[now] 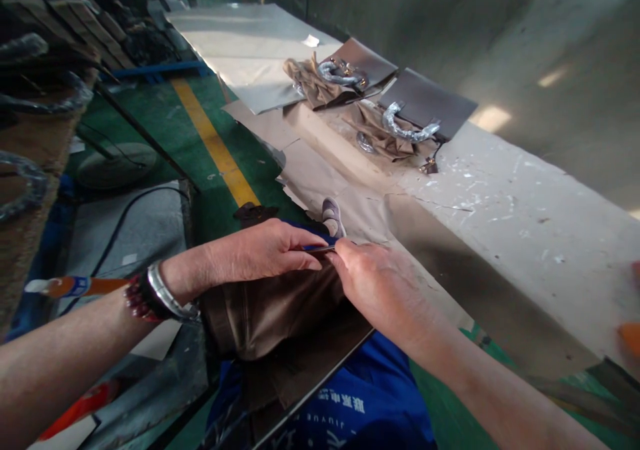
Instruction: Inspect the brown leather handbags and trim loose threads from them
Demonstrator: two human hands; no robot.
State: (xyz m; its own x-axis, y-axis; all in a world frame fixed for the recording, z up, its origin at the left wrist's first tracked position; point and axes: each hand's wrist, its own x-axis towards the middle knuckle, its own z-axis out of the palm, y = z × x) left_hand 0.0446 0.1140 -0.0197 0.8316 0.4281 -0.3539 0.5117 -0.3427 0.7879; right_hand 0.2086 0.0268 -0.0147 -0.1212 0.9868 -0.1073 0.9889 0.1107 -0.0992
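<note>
My left hand (260, 253) is closed, its fingers pinching the edge of a thin dark flat piece (320, 249) at the middle of the view. My right hand (377, 283) meets it from the right, fingers closed on the same edge. Under both hands lies a brown bag of shiny fabric (265, 310) resting on a dark flat board (320, 363) over my lap. A silver bangle and red beads (160, 297) circle my left wrist.
A long worktable (500, 223) covered with brown paper runs to the right. Two finished brown bags with wrapped handles (345, 73) (415, 113) lie farther back, beside large silver sheets (250, 43). A green floor with a yellow stripe (215, 143) lies left, with stacked goods (45, 70).
</note>
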